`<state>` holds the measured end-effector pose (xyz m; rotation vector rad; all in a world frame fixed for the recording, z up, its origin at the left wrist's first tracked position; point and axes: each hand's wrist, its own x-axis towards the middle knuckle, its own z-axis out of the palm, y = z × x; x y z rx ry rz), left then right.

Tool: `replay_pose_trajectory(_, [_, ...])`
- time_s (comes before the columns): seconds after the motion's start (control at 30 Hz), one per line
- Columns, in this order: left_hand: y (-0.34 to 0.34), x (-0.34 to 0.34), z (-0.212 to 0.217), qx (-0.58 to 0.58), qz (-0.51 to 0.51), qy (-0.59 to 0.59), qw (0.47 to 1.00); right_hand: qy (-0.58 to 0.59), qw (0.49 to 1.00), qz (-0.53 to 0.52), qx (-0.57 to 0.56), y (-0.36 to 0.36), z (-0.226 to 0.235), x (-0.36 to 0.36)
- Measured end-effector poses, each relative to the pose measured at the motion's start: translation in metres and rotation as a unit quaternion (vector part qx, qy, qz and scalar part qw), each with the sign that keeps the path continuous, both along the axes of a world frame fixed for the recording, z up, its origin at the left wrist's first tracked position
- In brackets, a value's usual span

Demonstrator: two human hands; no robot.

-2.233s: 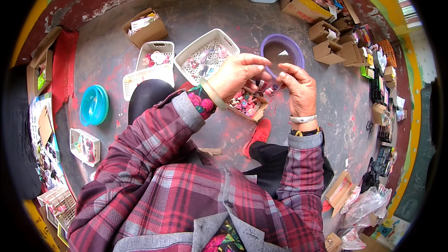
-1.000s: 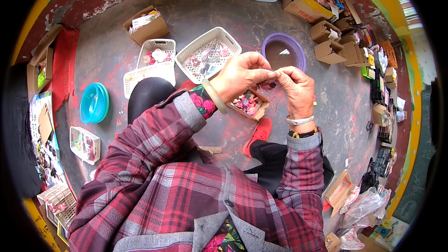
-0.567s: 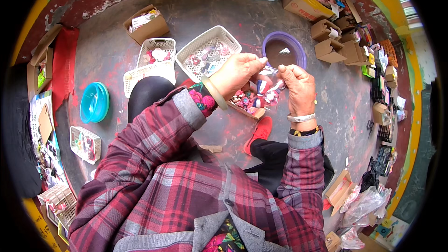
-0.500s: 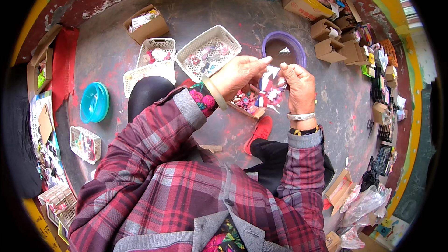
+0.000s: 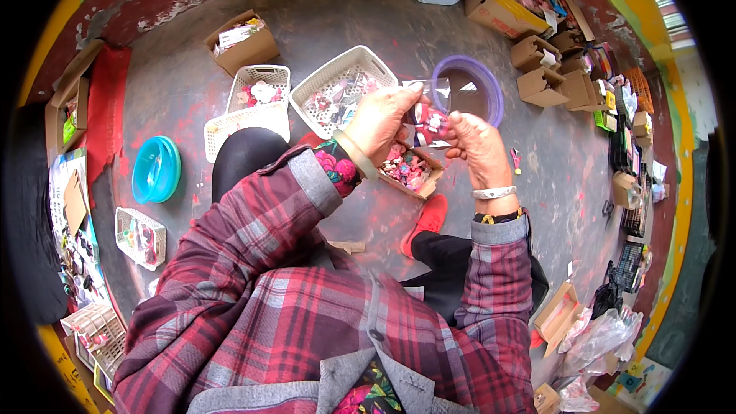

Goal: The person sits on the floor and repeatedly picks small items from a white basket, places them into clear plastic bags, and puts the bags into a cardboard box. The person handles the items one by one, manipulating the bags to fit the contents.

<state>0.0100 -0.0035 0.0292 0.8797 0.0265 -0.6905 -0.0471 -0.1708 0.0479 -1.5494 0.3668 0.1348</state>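
My left hand (image 5: 381,119) is closed, thumb and fingers pinching a clear plastic bag (image 5: 438,90) whose open-looking end sticks out past the fingertips. A small red, white and dark blue piece (image 5: 431,124) lies between my two hands, by the bag; I cannot tell whether it is inside. My right hand (image 5: 477,146) is closed on that piece, its fingertips bent against the right side. Below the hands a small cardboard box (image 5: 429,185) holds many red, pink and white little pieces. A white basket (image 5: 316,80) with clear-wrapped items stands just beyond my left hand.
A purple basin (image 5: 494,100) stands beyond my right hand. Two smaller white baskets (image 5: 230,124) and a cardboard box (image 5: 257,50) are to the left, with teal basins (image 5: 175,169) farther out. Several boxes and crates (image 5: 543,86) line the right wall. My red shoe (image 5: 431,218) is near the small box.
The red and white piece has been raised and turned between my hands, and the clear bag now shows above it. My right hand has dropped slightly and its fingers have curled in.
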Motion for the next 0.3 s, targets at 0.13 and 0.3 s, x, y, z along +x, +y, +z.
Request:
replay_pose_trajectory(0.13, [-0.0008, 0.0011, 0.0036, 0.024, 0.004, -0.027, 0.999, 0.002, 0.999, 0.012, 0.051, 0.0018, -0.0001, -0.0028])
replay_pose_trajectory(0.3, [-0.0018, -0.0005, 0.0058, 0.021, -0.056, -0.018, 0.998, -0.056, 0.998, -0.034, 0.023, -0.0006, -0.0059, 0.0003])
